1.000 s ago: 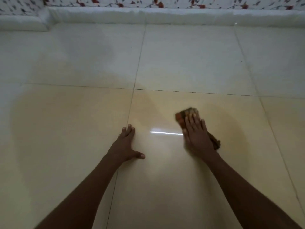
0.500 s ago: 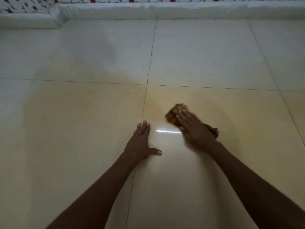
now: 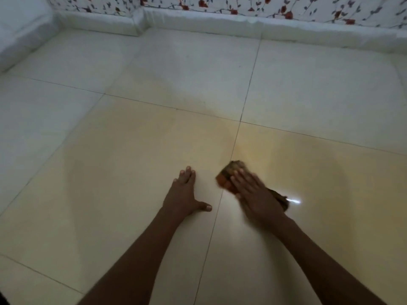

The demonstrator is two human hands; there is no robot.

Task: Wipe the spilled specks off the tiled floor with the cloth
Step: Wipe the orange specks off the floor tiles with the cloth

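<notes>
While both hands lie flat, the right hand (image 3: 256, 194) presses a crumpled orange-brown cloth (image 3: 229, 175).

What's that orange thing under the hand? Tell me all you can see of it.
It is a cloth, orange and brown, soft and bunched, blurred here. It lies flat on the cream floor, just right of a tile joint. The right hand presses on it with straight fingers and covers its middle; one end shows past the fingertips, a darker end by the wrist. The left hand does not touch it.
</notes>
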